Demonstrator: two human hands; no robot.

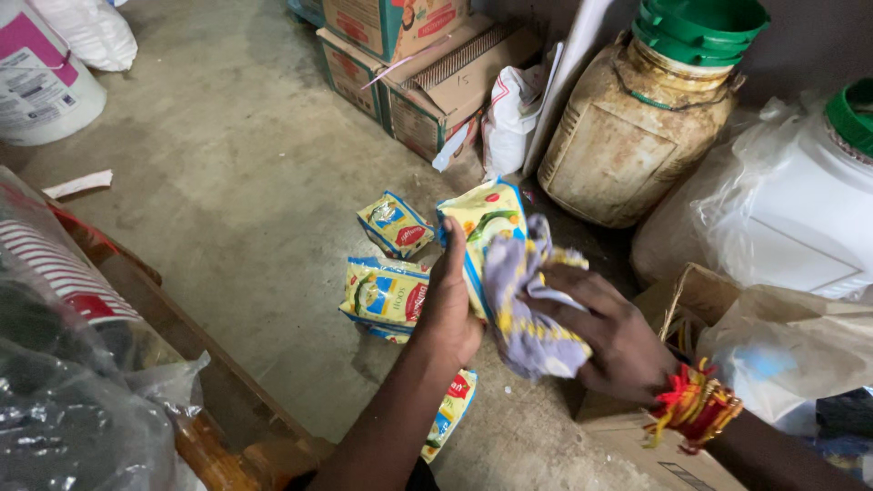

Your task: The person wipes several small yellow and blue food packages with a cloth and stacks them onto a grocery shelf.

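The left hand (452,305) was clamped on a yellow snack packet (482,227), thumb pointing up along its near edge and fingers hidden behind it, holding it upright above the concrete floor (245,182). The packet was glossy yellow with a blue border down its side, a red spot near the top and a green-and-white picture on its face; its lower half was hidden. The right hand (605,341), with red and yellow threads at the wrist, was closed on a crumpled cloth (527,314), lavender with yellow trim, and pressed it against the packet's front.

Three similar packets lay on the floor: one (396,224) just beyond the left hand, one (386,295) beside its wrist, and one (452,411) partly under the forearm. Behind the held packet stood a stained beige jar (627,136) with a green lid, and to its right a white plastic container (800,209). Cardboard boxes (427,82) sat against the wall, with another open box (677,300) under the right wrist.
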